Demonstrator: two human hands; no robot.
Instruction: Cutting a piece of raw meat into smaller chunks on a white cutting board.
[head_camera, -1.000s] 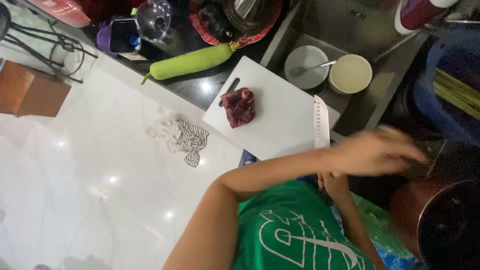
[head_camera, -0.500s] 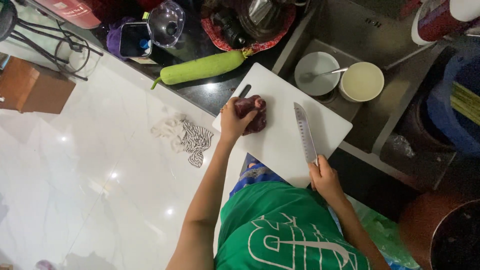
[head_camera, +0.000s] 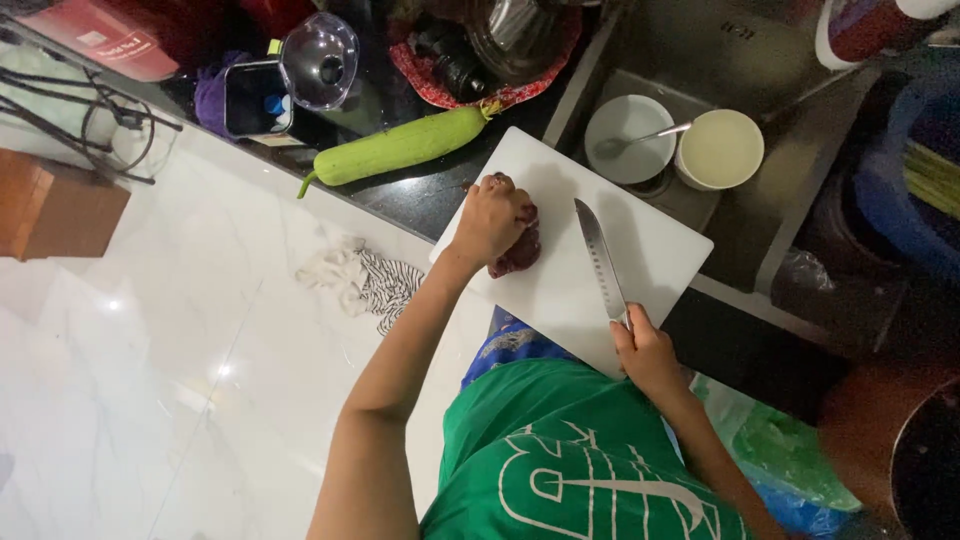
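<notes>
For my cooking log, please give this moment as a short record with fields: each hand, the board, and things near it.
left hand: left hand rests on the dark red meat
right hand: right hand holds the knife by its handle, blade lying over the board
board: white cutting board, partly over the sink
behind board: long green gourd on the dark counter
in sink: plate with spoon, pale bowl
floor: striped cloth
</notes>
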